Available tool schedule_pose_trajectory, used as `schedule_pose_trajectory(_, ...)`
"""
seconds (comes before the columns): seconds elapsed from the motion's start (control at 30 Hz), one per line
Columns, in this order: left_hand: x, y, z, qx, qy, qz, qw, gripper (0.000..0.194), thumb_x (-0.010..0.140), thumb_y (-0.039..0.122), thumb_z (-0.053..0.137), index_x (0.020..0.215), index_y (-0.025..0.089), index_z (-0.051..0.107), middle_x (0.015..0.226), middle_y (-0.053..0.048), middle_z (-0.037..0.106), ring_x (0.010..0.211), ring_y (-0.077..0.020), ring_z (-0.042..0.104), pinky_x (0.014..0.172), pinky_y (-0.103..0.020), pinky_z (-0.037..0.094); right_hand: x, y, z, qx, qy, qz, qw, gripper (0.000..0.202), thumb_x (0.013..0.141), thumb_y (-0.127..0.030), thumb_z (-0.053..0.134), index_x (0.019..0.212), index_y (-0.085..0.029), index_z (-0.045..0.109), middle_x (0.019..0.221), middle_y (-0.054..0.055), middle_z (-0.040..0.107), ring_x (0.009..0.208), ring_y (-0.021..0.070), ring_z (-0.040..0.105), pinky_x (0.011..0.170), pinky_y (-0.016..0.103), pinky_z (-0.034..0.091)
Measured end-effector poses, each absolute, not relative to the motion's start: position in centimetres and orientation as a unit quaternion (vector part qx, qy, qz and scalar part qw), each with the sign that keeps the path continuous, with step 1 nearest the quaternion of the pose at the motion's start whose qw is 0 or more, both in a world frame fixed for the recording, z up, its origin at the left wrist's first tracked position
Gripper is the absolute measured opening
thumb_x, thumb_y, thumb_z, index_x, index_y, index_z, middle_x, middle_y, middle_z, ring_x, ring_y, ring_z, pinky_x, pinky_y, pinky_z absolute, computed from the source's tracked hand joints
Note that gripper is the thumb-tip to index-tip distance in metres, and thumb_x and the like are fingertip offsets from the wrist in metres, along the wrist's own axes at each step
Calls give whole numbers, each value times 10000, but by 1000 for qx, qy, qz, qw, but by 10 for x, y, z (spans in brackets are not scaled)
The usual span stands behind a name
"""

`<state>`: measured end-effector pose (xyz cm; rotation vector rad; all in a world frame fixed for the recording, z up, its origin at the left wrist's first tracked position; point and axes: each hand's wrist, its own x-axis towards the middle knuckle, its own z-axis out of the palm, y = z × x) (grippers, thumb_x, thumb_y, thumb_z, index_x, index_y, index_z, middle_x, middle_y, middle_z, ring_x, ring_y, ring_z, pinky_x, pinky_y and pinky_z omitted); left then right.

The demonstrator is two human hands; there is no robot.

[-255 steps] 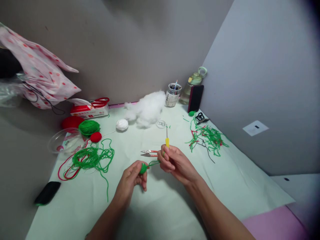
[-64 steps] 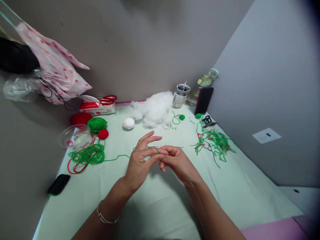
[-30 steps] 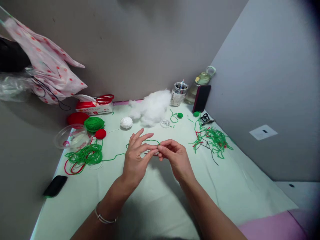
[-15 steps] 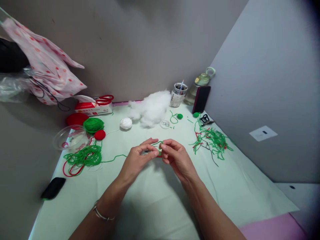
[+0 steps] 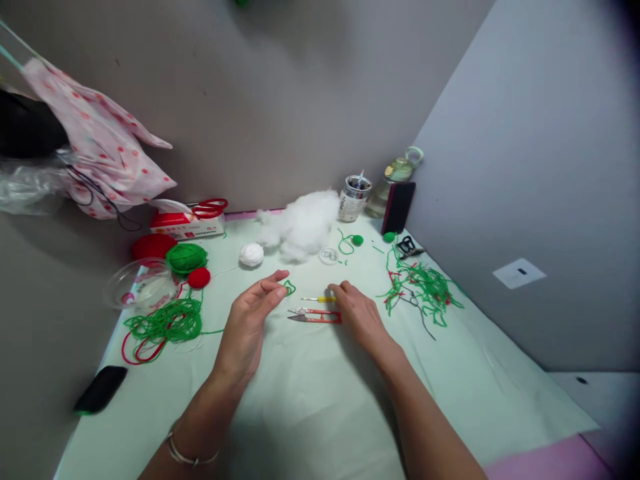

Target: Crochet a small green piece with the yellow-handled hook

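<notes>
Looks kinda dim and greyish, brighter on the right-hand wall (image 5: 505,173). Shows soft shadows on the tablecloth (image 5: 310,413). Goes black at the upper right corner, stretches wide-angle toward the edges, smears fine detail

Green yarn loop (image 5: 289,289), yellow-handled hook (image 5: 326,299), orange-handled snips (image 5: 316,320), white stuffing (image 5: 306,227), pink cloth (image 5: 103,143) with red dots.
</notes>
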<state>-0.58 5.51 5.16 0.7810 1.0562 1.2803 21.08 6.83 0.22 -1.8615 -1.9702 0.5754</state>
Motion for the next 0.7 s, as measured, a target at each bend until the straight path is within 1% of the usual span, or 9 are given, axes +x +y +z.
schedule_pose_trajectory(0.1,-6,53,52,315,461,572,601,179,784,363,850,755,234,729,1317,-66,746,1386,-287,524,1200,-419,253,213,69,7,-656,-700,205,193,296,885,-26,523,1031,-198,716,969,70,651,801,193,585,699,309,364)
schedule_pose_trajectory(0.17,-5,51,50,299,471,579,595,196,776,377,854,758,233,721,1272,-54,739,1317,-276,552,1167,-407,274,214,66,17,-645,-691,226,234,231,933,-107,541,1081,-201,691,973,55,647,771,174,594,724,306,429)
schedule_pose_trajectory(0.2,-3,49,49,296,477,576,593,201,774,384,855,764,233,723,1254,-51,732,1286,-273,563,1146,-401,292,214,63,23,-634,-682,244,270,164,972,-180,534,1055,-206,673,936,40,639,743,161,600,719,298,465)
schedule_pose_trajectory(0.23,-1,47,47,298,483,571,593,206,770,390,856,766,231,725,1239,-50,724,1258,-270,572,1123,-396,312,213,59,31,-594,-636,333,364,106,983,-261,573,991,-204,663,905,34,646,703,154,607,687,294,493)
schedule_pose_trajectory(0.27,1,45,46,306,487,563,594,209,770,395,856,765,229,729,1229,-51,718,1237,-270,580,1100,-389,332,211,55,38,-540,-573,424,448,145,985,-340,600,931,-212,641,886,26,661,650,144,617,644,292,517)
schedule_pose_trajectory(0.3,4,42,45,316,488,555,595,210,773,398,854,763,228,732,1223,-53,712,1225,-270,585,1078,-384,350,208,50,44,-486,-510,491,513,191,974,-395,630,900,-219,632,904,23,687,623,139,646,600,284,528)
schedule_pose_trajectory(0.37,9,37,43,342,487,540,595,206,791,403,844,755,230,738,1224,-56,705,1245,-276,583,1057,-376,372,201,42,55,-412,-436,556,575,184,939,-397,713,901,-223,667,911,18,734,638,136,709,593,261,560)
schedule_pose_trajectory(0.5,14,31,43,375,485,525,591,195,810,414,843,763,244,761,1241,-63,708,1367,-306,530,1111,-393,368,190,33,63,-349,-406,569,624,158,908,-372,793,915,-228,729,899,22,782,687,137,761,642,249,616)
schedule_pose_trajectory(0.7,15,29,46,374,465,534,600,190,804,415,860,759,250,776,1229,-77,726,1440,-333,493,1159,-440,363,190,30,64,-348,-429,543,633,108,938,-344,768,932,-238,749,943,35,789,756,152,763,729,298,639)
